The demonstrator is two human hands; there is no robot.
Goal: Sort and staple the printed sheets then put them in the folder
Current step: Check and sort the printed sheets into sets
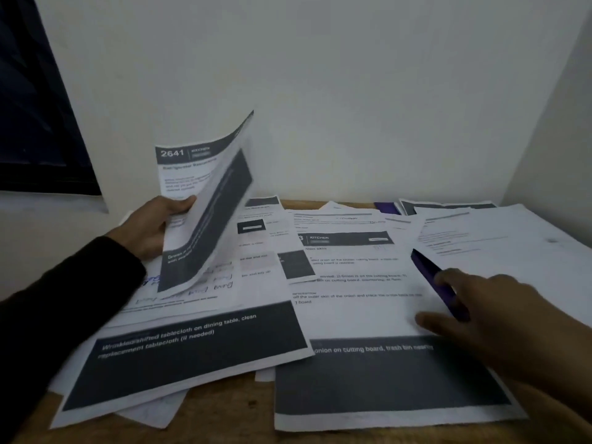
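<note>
Left hand (150, 229) grips sheet "2641 KITCHEN" (205, 193); right hand (499, 318), fingers relaxed, seemingly touches purple stapler (435, 280).

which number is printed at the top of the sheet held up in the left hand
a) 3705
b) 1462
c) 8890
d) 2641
d: the raised sheet gripped by the left hand shows 2641 in its dark header band, beside the word kitchen.
</note>
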